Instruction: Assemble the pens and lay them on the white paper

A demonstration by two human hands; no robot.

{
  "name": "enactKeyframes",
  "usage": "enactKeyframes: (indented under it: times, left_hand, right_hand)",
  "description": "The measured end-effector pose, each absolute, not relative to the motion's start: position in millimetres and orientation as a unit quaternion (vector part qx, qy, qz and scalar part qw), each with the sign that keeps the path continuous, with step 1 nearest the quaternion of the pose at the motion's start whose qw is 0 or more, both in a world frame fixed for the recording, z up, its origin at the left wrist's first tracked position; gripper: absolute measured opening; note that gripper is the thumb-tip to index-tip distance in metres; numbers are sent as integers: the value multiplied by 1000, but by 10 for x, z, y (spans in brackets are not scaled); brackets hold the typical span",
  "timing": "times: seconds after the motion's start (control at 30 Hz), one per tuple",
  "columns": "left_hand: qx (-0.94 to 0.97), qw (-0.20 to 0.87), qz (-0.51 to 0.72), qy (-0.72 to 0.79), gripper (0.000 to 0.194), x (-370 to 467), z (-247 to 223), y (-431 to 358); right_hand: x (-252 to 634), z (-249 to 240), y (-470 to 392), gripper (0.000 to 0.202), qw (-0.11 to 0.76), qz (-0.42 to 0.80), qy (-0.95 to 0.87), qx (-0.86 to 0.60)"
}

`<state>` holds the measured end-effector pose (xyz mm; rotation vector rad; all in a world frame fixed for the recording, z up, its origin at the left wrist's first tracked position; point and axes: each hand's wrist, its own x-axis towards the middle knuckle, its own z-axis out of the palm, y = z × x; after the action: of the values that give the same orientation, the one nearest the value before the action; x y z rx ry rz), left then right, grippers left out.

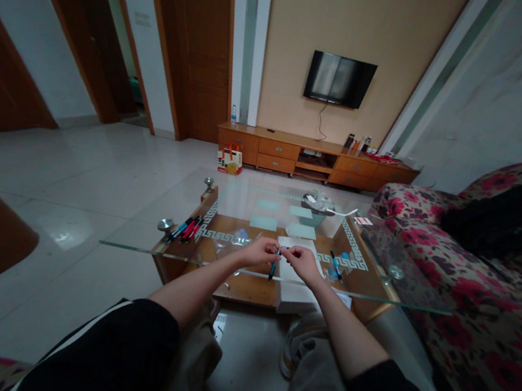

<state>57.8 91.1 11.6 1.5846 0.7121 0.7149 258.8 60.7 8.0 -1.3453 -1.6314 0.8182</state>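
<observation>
Above the glass coffee table [130, 246], my two hands meet near its front edge. My left hand [261, 253] is closed in a pinch around a blue pen [272, 271], whose dark end points down. Thumb and fingertips of my right hand [302, 264] are pressed together close to the pen's upper end. Whatever small piece sits in that right pinch is too small to name. On the left of the tabletop lies a bunch of pens [185, 228] in blue, black and red. Another blue and black pen [336, 265] lies to the right of my hands.
A white box [292, 295] shows under the glass on the wooden shelf. Toward the far right stands a basket [312, 217] with plastic in it. A floral sofa [412, 234] flanks the right side; a low cabinet [278, 149] and a paper bag [230, 160] are beyond the table.
</observation>
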Motion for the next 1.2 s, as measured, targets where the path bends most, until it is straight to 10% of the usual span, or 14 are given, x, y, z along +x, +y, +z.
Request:
enactKeyframes:
  times: [0.23, 1.2]
  left_hand:
    - [627, 559, 409, 356, 28, 578, 121, 974]
    - [624, 490, 429, 431, 15, 472, -80, 1124]
  right_hand:
    - [2806, 120, 697, 43, 502, 208, -577, -610]
    - [2893, -86, 666, 24, 203, 131, -739, -629]
